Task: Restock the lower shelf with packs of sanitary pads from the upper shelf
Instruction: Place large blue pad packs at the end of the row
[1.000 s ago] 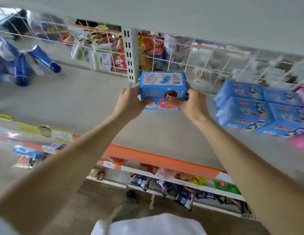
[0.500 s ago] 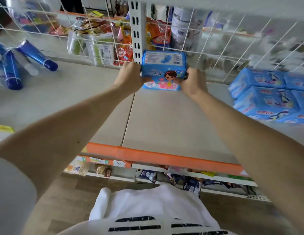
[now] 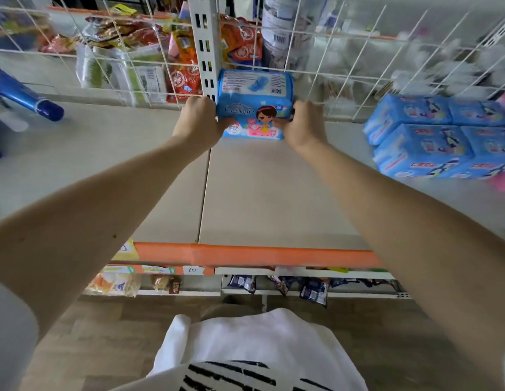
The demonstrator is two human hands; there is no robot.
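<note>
Gripping a blue pad pack (image 3: pixel 255 104) at both ends, the left hand (image 3: pixel 199 122) and right hand (image 3: pixel 303 124) are curling their fingers around it. It is sitting against the wire grid (image 3: pixel 344 60), well left of the stacked blue packs (image 3: pixel 432 139).

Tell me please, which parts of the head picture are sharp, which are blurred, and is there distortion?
In the head view, the pad pack held by the left hand and right hand is sharp enough to show its cartoon print; the stacked blue packs and wire mesh at right are smeared; the wide lens stretches both forearms toward the corners; light is soft, without glare.
</note>
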